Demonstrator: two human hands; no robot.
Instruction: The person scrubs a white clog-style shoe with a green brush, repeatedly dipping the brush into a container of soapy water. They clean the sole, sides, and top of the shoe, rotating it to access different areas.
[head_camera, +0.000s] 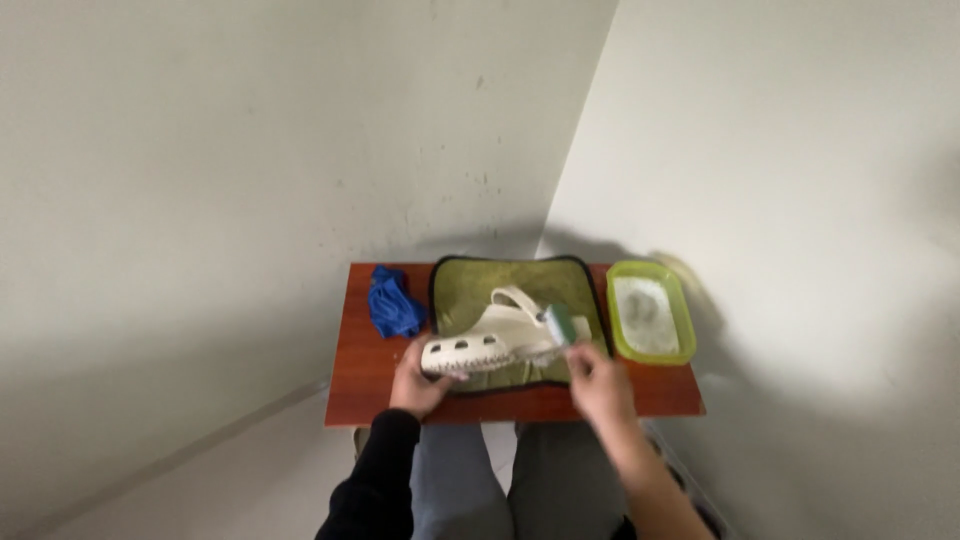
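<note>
Walled corner table (370, 400): left hand (418, 378) grips clog (495, 340), right hand (597, 380) grips brush (560, 322) near front edge.

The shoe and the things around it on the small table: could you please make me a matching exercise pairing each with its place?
1. clog shoe
2. blue cloth
3. green container
4. scrub brush

a. right end of the table
b. in the right hand
c. left of the mat
d. over the green mat, steadied by the left hand

Pairs: 1-d, 2-c, 3-a, 4-b
</note>
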